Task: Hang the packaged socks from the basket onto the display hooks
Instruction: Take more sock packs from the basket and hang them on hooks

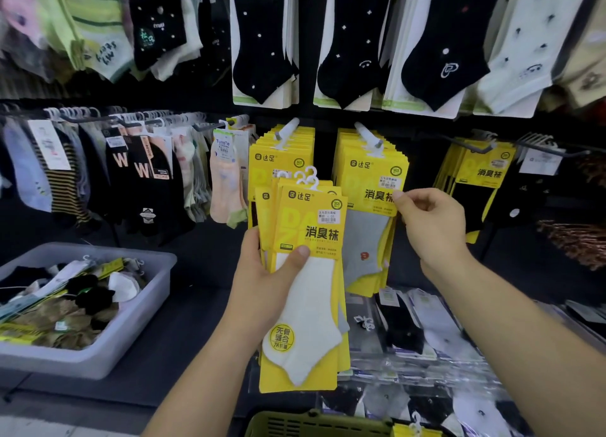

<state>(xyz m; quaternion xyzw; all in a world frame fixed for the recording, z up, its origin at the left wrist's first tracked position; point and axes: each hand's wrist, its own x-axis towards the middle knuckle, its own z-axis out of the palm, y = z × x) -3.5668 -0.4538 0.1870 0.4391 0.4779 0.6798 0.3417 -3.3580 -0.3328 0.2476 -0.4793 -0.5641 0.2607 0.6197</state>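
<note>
Your left hand (262, 272) holds a stack of yellow sock packs (308, 233) upright. The thumb lies across the front and the fingers are hidden behind. A white sock shows on the front pack, but the packs behind it are hard to count.

Far left of the stack sits a grey tub (82, 361) with loose socks mixed up inside. Its left end is cut off. Below the stack is the green basket (295, 425), and only its top rim shows.

Just above the stack, a left hook (288, 130) carries more yellow packs, mostly hidden behind the ones you hold. Up and right of the stack, a right hook (369, 136) carries hanging packs (370, 181) with a grey sock in front.

Your right hand (433, 226) is right of the stack. Its fingers are curled, with the tips at the edge of that front hanging pack. You cannot tell if it pinches the pack or only touches it.
</note>
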